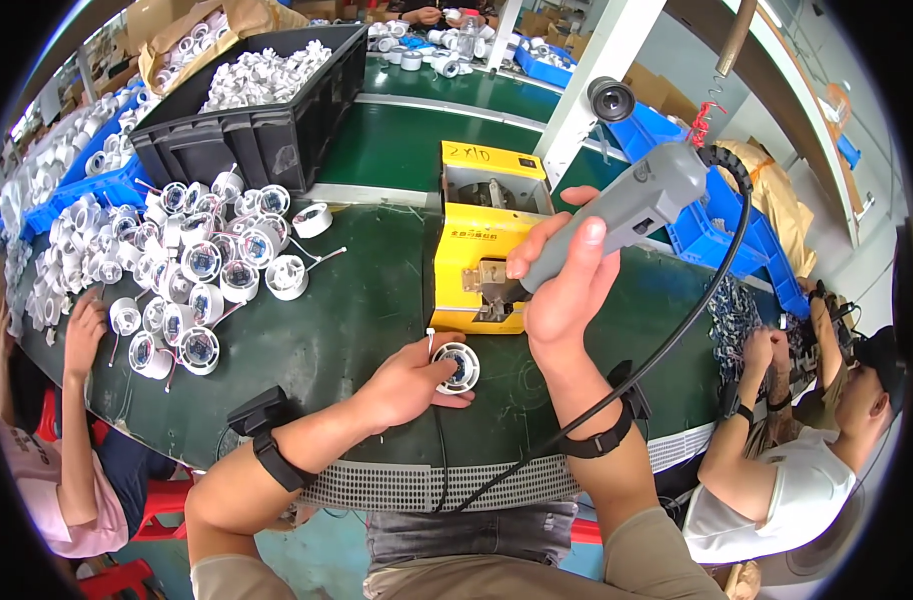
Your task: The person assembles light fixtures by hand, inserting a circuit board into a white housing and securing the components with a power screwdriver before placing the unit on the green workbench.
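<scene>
My left hand (pixel 409 384) grips a round white plastic housing (pixel 469 381) with a circuit board inside, its thumb over the rim, low above the green table. A short wire with a white plug sticks up from the housing. In my right hand (pixel 577 290) is a grey electric screwdriver (pixel 632 205), tilted, its black cable running down to the right. The screwdriver's lower end meets the front of a yellow screw feeder (pixel 462 235), near a small metal bracket. My fingers partly hide the tip, so I cannot tell whether it touches.
Several white housings (pixel 239 280) with wires are heaped on the left. Behind them a black crate (pixel 262 140) holds small white parts. Blue bins (pixel 702 235) and a pile of dark small parts (pixel 742 325) lie to the right. Co-workers' arms reach in at both sides.
</scene>
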Demonstrator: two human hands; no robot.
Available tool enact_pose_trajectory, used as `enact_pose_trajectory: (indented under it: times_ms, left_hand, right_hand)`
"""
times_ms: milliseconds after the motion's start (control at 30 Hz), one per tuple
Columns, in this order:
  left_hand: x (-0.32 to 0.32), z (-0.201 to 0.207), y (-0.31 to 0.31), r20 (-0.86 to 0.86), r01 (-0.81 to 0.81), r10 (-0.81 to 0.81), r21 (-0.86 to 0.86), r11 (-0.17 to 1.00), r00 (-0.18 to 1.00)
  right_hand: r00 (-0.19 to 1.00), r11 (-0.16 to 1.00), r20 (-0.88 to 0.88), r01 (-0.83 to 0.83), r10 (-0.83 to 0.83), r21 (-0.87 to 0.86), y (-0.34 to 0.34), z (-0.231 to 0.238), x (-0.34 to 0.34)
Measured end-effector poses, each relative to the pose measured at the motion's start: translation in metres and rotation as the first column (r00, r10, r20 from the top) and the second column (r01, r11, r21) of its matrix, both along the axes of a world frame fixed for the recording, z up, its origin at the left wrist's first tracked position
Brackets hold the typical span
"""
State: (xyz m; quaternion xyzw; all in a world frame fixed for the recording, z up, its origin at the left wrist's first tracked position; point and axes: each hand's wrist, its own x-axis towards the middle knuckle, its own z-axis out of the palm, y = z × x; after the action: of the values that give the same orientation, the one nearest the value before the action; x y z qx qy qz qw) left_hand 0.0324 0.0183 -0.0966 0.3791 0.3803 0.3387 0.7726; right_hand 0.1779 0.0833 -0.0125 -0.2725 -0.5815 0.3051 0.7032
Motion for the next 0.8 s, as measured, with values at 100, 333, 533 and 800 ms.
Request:
enact_pose_trajectory:
  times_ms: [100, 333, 533, 800]
  left_hand:
    - [0.0, 0.001, 0.0, -0.006, 0.001, -0.001, 0.001, 1.0, 1.0]
    - [0.001, -0.001, 0.001, -0.013, -0.012, 0.012, -0.014, 1.0, 1.0]
    - [0.0, 0.001, 0.0, -0.018, -0.024, 0.024, -0.002, 1.0, 1.0]
    - [0.0, 0.004, 0.0, 0.0, -0.007, 0.007, 0.018, 1.0, 1.0]
  right_hand:
    - [1.0, 1.0, 0.01, 0.002, -0.002, -0.001, 0.001, -0.003, 0.0]
    - [0.999, 1.0, 0.046, 0.001, -0.001, -0.016, -0.003, -0.005, 0.0]
    - [0.985, 0.973, -0.078, -0.163, 0.151, -0.164, -0.038, -0.011, 0.001]
    - [0.966, 0.948, -0.076, -0.257, 0.246, -0.19, -0.057, -0.027, -0.009]
